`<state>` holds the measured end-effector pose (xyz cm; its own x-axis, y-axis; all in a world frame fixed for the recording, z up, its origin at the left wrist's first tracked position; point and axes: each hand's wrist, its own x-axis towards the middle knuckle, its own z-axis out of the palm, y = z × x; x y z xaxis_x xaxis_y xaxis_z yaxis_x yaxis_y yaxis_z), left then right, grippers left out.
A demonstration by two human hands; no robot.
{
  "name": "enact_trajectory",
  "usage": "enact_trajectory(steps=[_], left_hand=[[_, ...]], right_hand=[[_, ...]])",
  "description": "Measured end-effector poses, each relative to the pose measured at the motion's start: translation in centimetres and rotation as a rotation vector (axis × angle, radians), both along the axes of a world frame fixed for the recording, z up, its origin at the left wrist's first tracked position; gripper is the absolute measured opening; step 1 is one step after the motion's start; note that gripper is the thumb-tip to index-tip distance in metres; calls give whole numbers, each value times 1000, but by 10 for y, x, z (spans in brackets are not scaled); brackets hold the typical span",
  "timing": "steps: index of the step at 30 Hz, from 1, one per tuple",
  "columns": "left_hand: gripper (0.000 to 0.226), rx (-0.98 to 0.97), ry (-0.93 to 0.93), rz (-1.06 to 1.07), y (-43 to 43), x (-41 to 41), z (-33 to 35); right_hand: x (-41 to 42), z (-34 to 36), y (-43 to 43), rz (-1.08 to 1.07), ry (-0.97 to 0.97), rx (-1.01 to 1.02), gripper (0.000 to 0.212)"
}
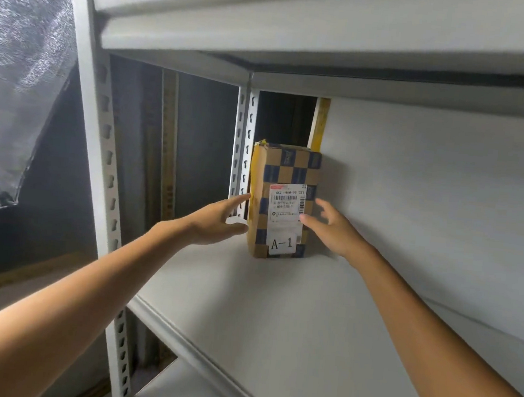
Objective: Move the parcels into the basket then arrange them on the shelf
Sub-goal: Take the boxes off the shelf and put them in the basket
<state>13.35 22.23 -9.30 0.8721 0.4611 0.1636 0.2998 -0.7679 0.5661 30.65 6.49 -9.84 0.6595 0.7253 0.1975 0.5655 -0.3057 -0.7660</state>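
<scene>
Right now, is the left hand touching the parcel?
Cannot tell. Head view: the left hand reaches the parcel, fingertips at its edge; contact or gap unclear.

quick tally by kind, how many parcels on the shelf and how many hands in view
parcels: 1, the parcel standing on the shelf
hands: 2, left hand and right hand
total: 3

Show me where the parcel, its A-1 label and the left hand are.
parcel (289,169): head view, on its checkered upper front.
A-1 label (282,244): head view, on the middle of the label.
left hand (217,218): head view, on the back of the hand.
</scene>
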Motion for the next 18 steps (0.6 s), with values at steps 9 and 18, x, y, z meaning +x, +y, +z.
enact_trajectory(steps=[9,18], left_hand=[[72,-247,-265,-143,50,49,-11],[64,-423,-357,-180,67,77,-27]], right_hand=[[13,-17,49,-87,99,145,63],[19,-26,65,-85,144,254,60]])
